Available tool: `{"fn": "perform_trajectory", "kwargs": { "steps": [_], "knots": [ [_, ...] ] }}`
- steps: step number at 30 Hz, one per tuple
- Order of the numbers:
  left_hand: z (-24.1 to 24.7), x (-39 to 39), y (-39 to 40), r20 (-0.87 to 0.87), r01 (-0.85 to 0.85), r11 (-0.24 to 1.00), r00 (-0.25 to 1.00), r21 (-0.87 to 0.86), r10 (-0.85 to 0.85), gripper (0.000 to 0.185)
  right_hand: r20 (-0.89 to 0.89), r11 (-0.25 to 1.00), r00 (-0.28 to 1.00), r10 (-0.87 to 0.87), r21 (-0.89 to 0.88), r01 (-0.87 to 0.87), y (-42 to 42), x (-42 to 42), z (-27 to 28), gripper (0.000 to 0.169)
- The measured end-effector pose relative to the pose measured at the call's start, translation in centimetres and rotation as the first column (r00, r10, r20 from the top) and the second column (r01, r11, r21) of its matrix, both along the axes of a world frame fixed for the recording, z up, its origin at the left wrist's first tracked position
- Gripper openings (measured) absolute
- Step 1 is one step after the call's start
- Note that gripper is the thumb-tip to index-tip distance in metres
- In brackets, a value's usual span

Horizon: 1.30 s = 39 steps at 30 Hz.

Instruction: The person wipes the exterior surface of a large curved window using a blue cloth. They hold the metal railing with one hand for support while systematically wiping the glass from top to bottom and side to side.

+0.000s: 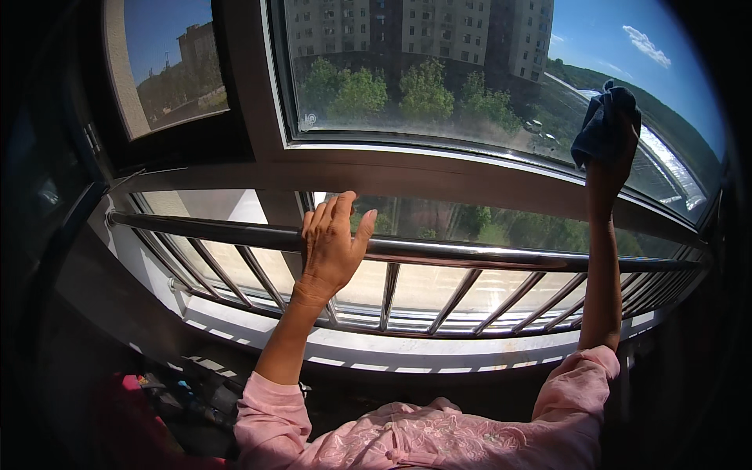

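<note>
My right hand (pixel 625 141) is raised at the upper right and grips a bunched dark blue cloth (pixel 605 123). The cloth appears to be against the large window pane (pixel 446 111), near its right side. Lower and to the left, my left hand (pixel 335 241) rests on the top rail (pixel 464 254) of a metal railing. Its fingers lie over the bar and the thumb stands apart. Behind the cloth, part of the glass is hidden. Haze and faint marks show on the pane's lower part.
Below the pane runs the window frame (pixel 411 179). Slanting metal balusters (pixel 388 296) stand above a white sill (pixel 411 349). A screened window section (pixel 176 70) is at the upper left. Several dim items (pixel 194 393) lie at the lower left, beside something red (pixel 126 411).
</note>
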State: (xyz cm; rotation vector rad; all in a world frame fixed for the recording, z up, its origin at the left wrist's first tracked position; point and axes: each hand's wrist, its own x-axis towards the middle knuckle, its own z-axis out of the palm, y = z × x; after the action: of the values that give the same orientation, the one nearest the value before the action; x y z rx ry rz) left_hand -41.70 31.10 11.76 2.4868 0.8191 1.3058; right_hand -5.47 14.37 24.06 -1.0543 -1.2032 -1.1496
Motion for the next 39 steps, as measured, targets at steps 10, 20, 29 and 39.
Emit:
{"fn": "perform_trajectory", "kwargs": {
  "steps": [10,20,29,39],
  "knots": [
    [3.3,1.9,-4.0,0.877,0.71,0.703,0.364,-0.043,-0.314,0.047,0.069,0.575,0.834,0.547,-0.756,-0.314,6.0,-17.9,-5.0,0.083],
    [14.4,-5.4,8.5,0.529,-0.473,0.728,0.829,0.496,0.178,0.049,0.078,0.594,0.993,-0.085,-0.797,0.113,-0.1,-12.1,-12.3,0.023],
    [30.6,-4.9,13.5,0.506,-0.502,0.508,0.851,0.7,0.144,0.05,0.078,0.744,0.987,-0.139,-0.649,0.156,0.6,-12.0,-14.0,0.017],
    [29.3,-4.2,12.4,0.376,-0.451,0.166,0.859,0.877,0.347,0.058,0.094,0.784,0.988,-0.118,-0.602,0.151,0.8,-11.7,-14.3,0.018]
  ]
}}
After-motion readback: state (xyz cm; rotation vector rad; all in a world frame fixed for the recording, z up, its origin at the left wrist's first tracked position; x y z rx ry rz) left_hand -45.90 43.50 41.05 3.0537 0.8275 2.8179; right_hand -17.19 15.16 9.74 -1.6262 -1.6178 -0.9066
